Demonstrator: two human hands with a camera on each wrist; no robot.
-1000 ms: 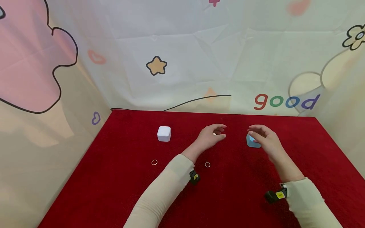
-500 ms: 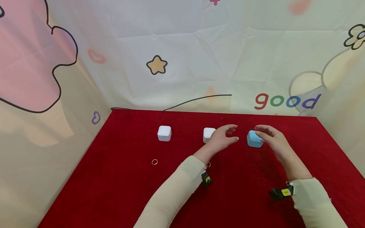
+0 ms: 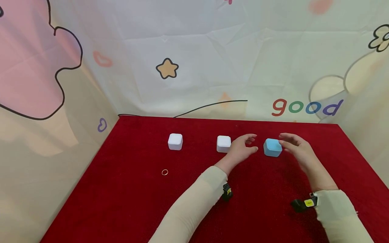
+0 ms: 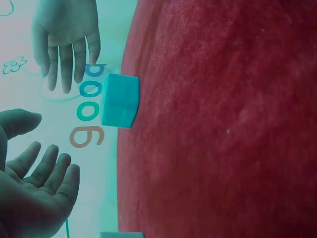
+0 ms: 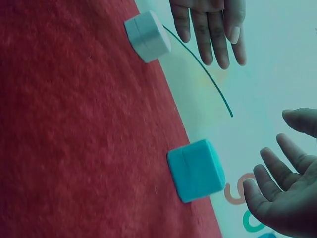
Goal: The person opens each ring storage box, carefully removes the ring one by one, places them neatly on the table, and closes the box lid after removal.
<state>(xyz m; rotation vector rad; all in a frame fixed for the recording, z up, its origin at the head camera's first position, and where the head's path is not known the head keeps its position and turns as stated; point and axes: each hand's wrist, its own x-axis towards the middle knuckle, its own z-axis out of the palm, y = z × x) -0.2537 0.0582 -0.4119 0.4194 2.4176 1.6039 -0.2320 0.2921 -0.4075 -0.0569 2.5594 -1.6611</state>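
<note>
A small light-blue box (image 3: 272, 147) with rounded corners and a seam around its side stands on the red cloth. To its left my left hand (image 3: 242, 147) hovers with relaxed, slightly bent fingers and holds nothing. On the other side, my right hand (image 3: 296, 148) hangs with its fingers relaxed and nothing in them. Both wrist views show the blue box (image 5: 194, 170) apart from the hands. Just left of my left hand stands a white box (image 3: 223, 144), its right edge partly covered by that hand.
Another white box (image 3: 175, 141) stands further left on the red cloth (image 3: 127, 202). A thin gold ring (image 3: 164, 172) lies in front of it. A printed fabric backdrop (image 3: 194, 50) rises behind the table.
Both hands have moved to the right. The middle white box and the blue box have come out from behind the hands. A second ring is now covered by the left sleeve.
</note>
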